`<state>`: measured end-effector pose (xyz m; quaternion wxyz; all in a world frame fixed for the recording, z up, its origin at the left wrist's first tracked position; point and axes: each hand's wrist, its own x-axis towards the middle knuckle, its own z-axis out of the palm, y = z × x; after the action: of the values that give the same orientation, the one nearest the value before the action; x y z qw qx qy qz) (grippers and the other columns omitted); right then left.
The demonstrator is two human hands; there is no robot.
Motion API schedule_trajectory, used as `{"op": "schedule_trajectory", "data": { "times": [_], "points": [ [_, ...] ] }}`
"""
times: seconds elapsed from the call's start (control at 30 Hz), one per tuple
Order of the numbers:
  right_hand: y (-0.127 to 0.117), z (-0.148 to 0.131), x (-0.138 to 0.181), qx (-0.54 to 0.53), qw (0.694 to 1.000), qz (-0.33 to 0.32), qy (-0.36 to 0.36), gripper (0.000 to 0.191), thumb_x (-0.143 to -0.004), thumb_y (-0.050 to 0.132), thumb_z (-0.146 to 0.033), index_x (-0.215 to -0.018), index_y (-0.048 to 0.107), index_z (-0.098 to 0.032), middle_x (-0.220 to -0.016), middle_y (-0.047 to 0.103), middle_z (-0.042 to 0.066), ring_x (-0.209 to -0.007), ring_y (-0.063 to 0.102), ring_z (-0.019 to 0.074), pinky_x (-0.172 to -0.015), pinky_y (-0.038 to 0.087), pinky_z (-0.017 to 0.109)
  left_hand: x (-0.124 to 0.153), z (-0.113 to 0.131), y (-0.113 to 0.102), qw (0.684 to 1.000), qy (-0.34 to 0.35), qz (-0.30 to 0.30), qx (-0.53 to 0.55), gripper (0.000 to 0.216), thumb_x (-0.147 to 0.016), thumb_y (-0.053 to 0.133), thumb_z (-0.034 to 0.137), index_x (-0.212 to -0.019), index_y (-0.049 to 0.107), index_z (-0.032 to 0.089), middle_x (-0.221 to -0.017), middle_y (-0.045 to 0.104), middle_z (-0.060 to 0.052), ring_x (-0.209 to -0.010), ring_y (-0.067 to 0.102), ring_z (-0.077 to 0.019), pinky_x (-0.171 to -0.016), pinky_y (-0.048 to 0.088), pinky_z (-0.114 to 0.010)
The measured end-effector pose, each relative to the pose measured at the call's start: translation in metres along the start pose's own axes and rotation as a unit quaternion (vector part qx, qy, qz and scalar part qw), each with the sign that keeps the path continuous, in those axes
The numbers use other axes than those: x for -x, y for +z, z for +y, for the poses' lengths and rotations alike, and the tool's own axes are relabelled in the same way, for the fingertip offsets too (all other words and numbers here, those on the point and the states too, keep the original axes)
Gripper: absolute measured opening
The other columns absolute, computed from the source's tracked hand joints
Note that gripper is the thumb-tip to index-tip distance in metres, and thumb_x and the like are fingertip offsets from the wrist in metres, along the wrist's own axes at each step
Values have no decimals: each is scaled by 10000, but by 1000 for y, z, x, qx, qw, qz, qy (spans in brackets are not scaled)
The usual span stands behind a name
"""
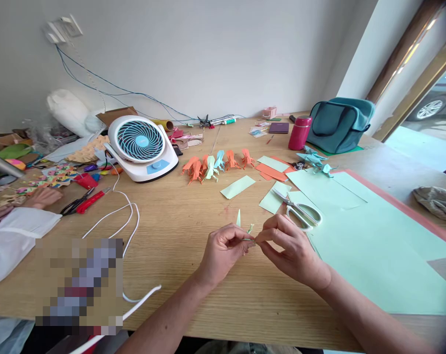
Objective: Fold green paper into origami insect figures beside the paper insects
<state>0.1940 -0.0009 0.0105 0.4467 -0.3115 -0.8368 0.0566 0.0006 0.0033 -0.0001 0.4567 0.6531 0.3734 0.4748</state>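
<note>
My left hand (226,250) pinches a small folded piece of light green paper (239,218), whose thin points stick up above the fingers. My right hand (287,248) closes thumb and forefinger on the right end of the same paper; most of it is hidden by the fingers. Just beyond my right hand lie white-handled scissors (304,212), resting partly on green paper. A light green paper strip (238,187) lies farther off. Behind it stands a row of folded paper figures (210,168) in orange, green and blue.
A white fan (139,147) stands at back left, its white cord (136,221) looping over the table. Large green sheets (373,246) cover the right side. A pink bottle (300,132) and teal bag (339,125) stand behind. At left is another person's hand (44,197), near red-handled pliers (92,200).
</note>
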Motion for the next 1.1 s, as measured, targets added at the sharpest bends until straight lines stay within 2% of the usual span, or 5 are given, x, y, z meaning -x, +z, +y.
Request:
{"op": "schedule_trajectory", "data": {
  "times": [0.3, 0.63, 0.87, 1.1],
  "points": [
    [2, -1, -1, -21, 1000, 5, 7, 148, -894, 583, -55, -932, 614, -195, -853, 530, 33, -750, 521, 140, -675, 450, 300, -1, 6, 1, 996, 34, 12, -79, 38, -790, 722, 156, -758, 704, 148, -704, 616, -8, -630, 553, -97, -561, 437, -184],
    [1, 0, 2, -84, 994, 18, 66, 166, -911, 551, -82, -960, 626, -222, -861, 520, 32, -764, 535, 155, -654, 481, 310, 2, 6, 3, 983, 109, 37, -146, 92, -830, 643, 112, -754, 644, 163, -731, 613, -14, -647, 576, -104, -598, 477, -194],
    [3, -4, -1, -66, 996, -7, 54, 111, -906, 594, -132, -982, 635, -201, -850, 541, 37, -753, 539, 161, -655, 479, 328, 3, 5, 2, 968, 161, 39, -190, 122, -839, 598, 69, -780, 629, 171, -740, 609, -13, -654, 565, -104, -618, 461, -204],
    [7, -4, 0, -63, 996, -2, 57, 75, -912, 607, -147, -957, 633, -201, -844, 561, 41, -743, 546, 162, -643, 477, 329, 5, 4, 3, 951, 198, 28, -236, 160, -842, 532, 41, -793, 586, 183, -742, 582, -2, -636, 540, -99, -628, 465, -209]
  ]
}}
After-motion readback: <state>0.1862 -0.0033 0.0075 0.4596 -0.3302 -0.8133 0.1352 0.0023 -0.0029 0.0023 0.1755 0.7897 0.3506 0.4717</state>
